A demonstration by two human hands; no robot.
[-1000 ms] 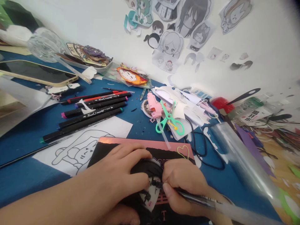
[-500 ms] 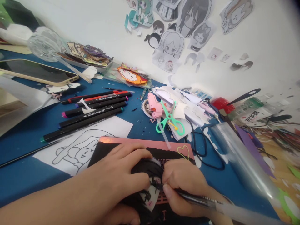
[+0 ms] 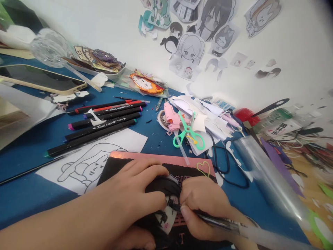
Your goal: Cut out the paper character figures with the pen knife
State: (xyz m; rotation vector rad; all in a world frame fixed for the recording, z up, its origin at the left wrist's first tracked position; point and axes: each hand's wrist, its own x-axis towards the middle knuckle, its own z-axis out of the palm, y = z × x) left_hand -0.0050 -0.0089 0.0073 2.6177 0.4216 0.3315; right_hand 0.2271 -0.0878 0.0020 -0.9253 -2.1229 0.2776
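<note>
Plainly, my right grip [image 3: 205,201] is closed round a slim pen [image 3: 229,224], its glossy see-through barrel slanting off to the lower right and its dark front end leaning over a cutout [image 3: 169,217]; the very tip is too shaded to tell whether it touches. My left grip [image 3: 132,198] is unclenched, fingers parted and slightly bent, laid over that cutout. The cutout sits between my two grips, a pale pointed face with inky black hair and pink marks, partly hidden by my fingers. Under it and both grips lies a flat black box [image 3: 170,168] with a shiny pink edge and a thin yellow heart.

Just left of the box, near my left grip, a smooth white sheet [image 3: 91,170] bears a black line drawing. Farther past that grip, round-barrelled black markers [image 3: 104,126] with coloured ends lie in a slanting row on the blue counter [image 3: 28,205]. Straight beyond my right grip are mint plastic scissors [image 3: 188,130], blades parted, a rounded pink glue gun [image 3: 170,114] and creased paper scraps [image 3: 200,113]. A clear, shiny plastic roll [image 3: 270,177] stretches to the right of that grip.
</note>
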